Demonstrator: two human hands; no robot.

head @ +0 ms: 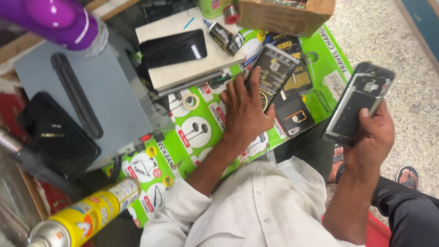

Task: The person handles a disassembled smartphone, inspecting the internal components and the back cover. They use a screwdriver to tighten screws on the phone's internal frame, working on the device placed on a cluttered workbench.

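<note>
While gripping the opened phone body (359, 105) in the right hand (371, 132), fingers wrapped round its lower edge, out past the green printed sheet (201, 132) and over the speckled floor (411, 68) at right of frame: likely risks a drop onto hard ground if the grip loosens, bare insides facing up and unguarded. At centre frame, left hand (246, 112) spread flat on the sheet, fingertips resting on the black flat battery (274, 71); could skid it into the black phone case (292, 114) just below, or bend it by leaning too hard. At left, grey machine (91, 91) with a dark phone (57, 132) lying half off its lower edge; may slide off with a nudge. At lower left, yellow spray can (87, 215) lying tilted near the machine; may roll. Containers: cardboard box (283, 16) at top, open, contents cut off by the frame and cannot tell; small dark tube (224, 34) beside it, lying on the white slab (183, 50), cap end toward the box, contents unseen.
</note>
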